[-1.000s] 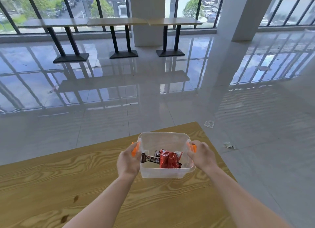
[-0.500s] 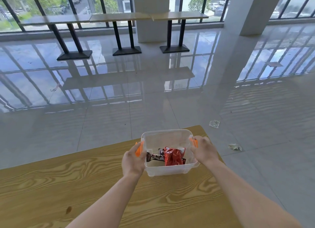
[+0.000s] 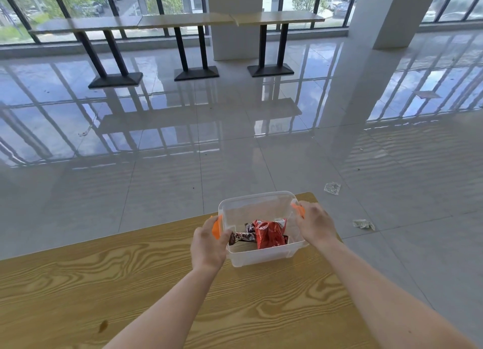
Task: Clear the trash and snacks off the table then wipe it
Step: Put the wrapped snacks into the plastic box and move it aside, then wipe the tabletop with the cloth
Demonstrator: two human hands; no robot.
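Note:
A clear plastic box point(image 3: 264, 257) with orange side handles sits at the far right corner of the wooden table point(image 3: 146, 291). Inside it lie a red snack bag point(image 3: 269, 233) and a dark brown wrapped bar point(image 3: 240, 236). My left hand point(image 3: 209, 246) grips the box's left orange handle. My right hand point(image 3: 315, 224) grips its right handle. Both forearms reach in from the bottom of the head view.
A small dark stain point(image 3: 103, 325) marks the table near its front left. Two crumpled clear wrappers point(image 3: 332, 188) point(image 3: 363, 223) lie on the glossy tiled floor right of the table. Long tables on black pedestals point(image 3: 193, 22) stand by the windows, with a white pillar point(image 3: 386, 14) at right.
With both hands still on it, the box has moved away from me toward the table's far right corner. The camera has tilted slightly.

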